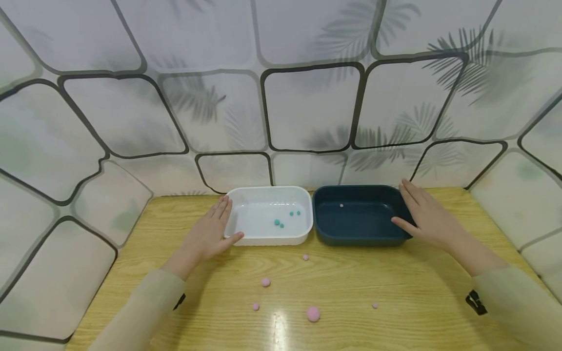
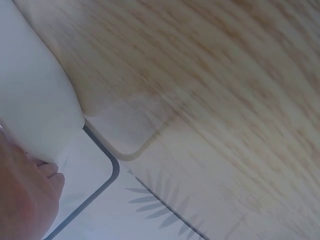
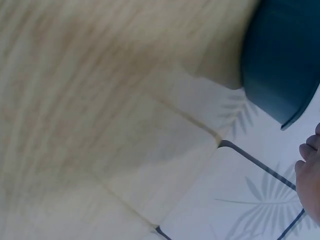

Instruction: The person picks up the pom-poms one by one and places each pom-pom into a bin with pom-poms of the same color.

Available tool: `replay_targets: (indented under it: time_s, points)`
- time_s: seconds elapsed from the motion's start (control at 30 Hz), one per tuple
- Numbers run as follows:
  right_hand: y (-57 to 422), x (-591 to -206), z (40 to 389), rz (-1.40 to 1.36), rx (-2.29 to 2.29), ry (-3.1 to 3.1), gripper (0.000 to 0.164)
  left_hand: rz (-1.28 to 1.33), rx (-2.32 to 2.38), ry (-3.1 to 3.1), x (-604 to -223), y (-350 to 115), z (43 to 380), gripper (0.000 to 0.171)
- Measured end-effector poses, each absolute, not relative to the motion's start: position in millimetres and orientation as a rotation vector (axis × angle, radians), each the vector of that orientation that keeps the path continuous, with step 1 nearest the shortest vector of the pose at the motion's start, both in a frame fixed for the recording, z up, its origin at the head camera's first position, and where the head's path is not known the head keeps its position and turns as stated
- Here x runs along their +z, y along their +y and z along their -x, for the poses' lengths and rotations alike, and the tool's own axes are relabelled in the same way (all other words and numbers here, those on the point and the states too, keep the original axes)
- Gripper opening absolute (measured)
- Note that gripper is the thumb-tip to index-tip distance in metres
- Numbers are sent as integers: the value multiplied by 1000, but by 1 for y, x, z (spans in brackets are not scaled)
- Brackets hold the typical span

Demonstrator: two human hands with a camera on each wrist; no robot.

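Observation:
A white tray (image 1: 263,241) and a dark blue tray (image 1: 364,241) stand side by side against the back of the table. My left hand (image 1: 208,233) lies along the white tray's left end, its fingers straight and the thumb at the near rim. At the far right, my right hand (image 1: 432,219) is spread against the blue tray's right end, with its thumb over the near corner. Several green balls (image 1: 277,222) lie in the white tray; one small pink ball (image 1: 341,205) is in the blue one. In the wrist views, part of the white tray (image 2: 37,85) and blue tray (image 3: 280,65) shows.
On the wooden table (image 1: 219,302) in front of the trays lie several loose pink balls of different sizes, the largest pink ball (image 1: 313,314) near the front. A patterned cloth wall (image 1: 307,112) with dark outlines and leaf prints rises close behind the trays and along both sides.

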State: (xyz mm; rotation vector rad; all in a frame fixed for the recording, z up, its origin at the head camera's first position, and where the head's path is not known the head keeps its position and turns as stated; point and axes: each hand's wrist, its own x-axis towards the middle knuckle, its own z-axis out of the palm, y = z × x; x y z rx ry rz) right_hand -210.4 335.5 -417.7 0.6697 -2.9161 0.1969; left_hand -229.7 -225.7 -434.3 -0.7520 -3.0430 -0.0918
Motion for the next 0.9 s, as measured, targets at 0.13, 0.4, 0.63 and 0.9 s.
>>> replay_targets:
  time_s: [0.13, 0.4, 0.63, 0.9]
  points:
    - [342, -427, 210, -700, 208, -2927, 96, 753, -94, -3044, -433, -225, 231, 101]
    - [346, -443, 208, -710, 268, -2950, 93, 760, -110, -3046, -433, -224, 231, 100]
    - [344, -443, 210, -691, 308, -3014, 94, 783, -92, -3017, -432, -224, 228, 101]
    - [342, -440, 211, -673, 307, -3057, 94, 833, -195, -2927, -424, -222, 210, 99]
